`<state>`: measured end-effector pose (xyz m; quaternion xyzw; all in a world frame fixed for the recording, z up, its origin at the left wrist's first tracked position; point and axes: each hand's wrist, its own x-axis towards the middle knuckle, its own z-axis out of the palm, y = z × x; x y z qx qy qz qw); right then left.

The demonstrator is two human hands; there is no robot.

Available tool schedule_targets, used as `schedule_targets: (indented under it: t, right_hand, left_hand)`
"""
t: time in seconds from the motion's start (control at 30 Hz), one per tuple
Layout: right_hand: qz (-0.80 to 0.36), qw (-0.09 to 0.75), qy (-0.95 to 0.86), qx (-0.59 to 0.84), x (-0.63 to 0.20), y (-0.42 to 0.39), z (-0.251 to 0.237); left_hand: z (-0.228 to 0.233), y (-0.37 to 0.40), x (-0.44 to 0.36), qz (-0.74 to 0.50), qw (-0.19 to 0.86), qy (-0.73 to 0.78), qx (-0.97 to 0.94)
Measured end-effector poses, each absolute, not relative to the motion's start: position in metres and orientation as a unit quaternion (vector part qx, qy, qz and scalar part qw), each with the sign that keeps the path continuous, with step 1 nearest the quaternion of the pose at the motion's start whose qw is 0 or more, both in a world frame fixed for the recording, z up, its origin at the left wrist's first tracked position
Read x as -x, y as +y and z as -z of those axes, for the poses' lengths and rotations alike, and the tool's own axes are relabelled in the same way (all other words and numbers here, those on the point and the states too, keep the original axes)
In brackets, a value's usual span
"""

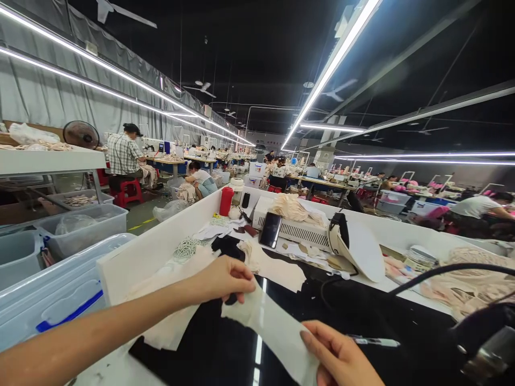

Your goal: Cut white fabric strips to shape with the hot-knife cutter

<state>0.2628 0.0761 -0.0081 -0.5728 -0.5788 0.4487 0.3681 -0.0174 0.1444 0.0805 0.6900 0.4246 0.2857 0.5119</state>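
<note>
A pale, thin cut piece of fabric (273, 319) is stretched slantwise between my hands, above a glossy black work surface (213, 354). My left hand (223, 279) pinches its upper left end between thumb and fingers. At its lower right end, my right hand (341, 354) grips it with the thumb on top; some of those fingers are hidden beneath. More cream fabric pieces (171, 327) lie left of and below my left forearm. Beyond my left hand rests another cream piece (281, 271), beside a crumpled bit of cloth.
A pen (376, 341) lies right of my right hand, near a dark curved cable (450, 271). Behind are a phone (270, 230), a white vented box (298, 233), a white visor (364, 246) and a red bottle (226, 201). Plastic bins (84, 230) stand left; people sit farther off.
</note>
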Motion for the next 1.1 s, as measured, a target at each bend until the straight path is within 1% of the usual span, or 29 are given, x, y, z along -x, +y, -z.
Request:
schedule_targets:
  t: [0.03,0.1,0.2,0.3,0.37,0.5,0.6,0.87,1.1]
  right_hand:
    - [-0.410,0.393,-0.581,0.583,-0.265,0.089,0.002]
    - [-0.276,0.479,-0.593,0.586,-0.271,0.117,-0.011]
    - [-0.199,0.512,-0.591,0.590,-0.281,0.159,-0.023]
    - [-0.126,0.511,-0.612,0.591,-0.286,0.190,-0.016]
    - [-0.093,0.486,-0.645,0.583,-0.285,0.202,-0.003]
    - [-0.058,0.405,-0.709,0.574,-0.279,0.206,0.028]
    - [-0.022,0.344,-0.735,0.583,-0.276,0.202,0.039]
    - [0.100,0.212,-0.752,0.616,-0.266,0.188,0.029]
    - [0.152,0.169,-0.753,0.618,-0.259,0.183,0.022]
  left_hand:
    - [-0.084,0.159,0.013,-0.302,0.498,0.419,-0.697]
    - [-0.093,0.189,0.002,-0.338,0.466,0.404,-0.711]
    - [-0.098,0.229,-0.012,-0.394,0.403,0.377,-0.735]
    - [-0.084,0.256,-0.016,-0.411,0.336,0.366,-0.764]
    - [-0.065,0.265,-0.013,-0.395,0.301,0.370,-0.785]
    - [-0.025,0.271,0.000,-0.333,0.255,0.384,-0.823]
    - [-0.010,0.270,0.007,-0.294,0.230,0.386,-0.844]
    - [-0.011,0.260,0.013,-0.241,0.180,0.364,-0.882]
    - [-0.029,0.265,-0.002,-0.266,0.123,0.373,-0.881]
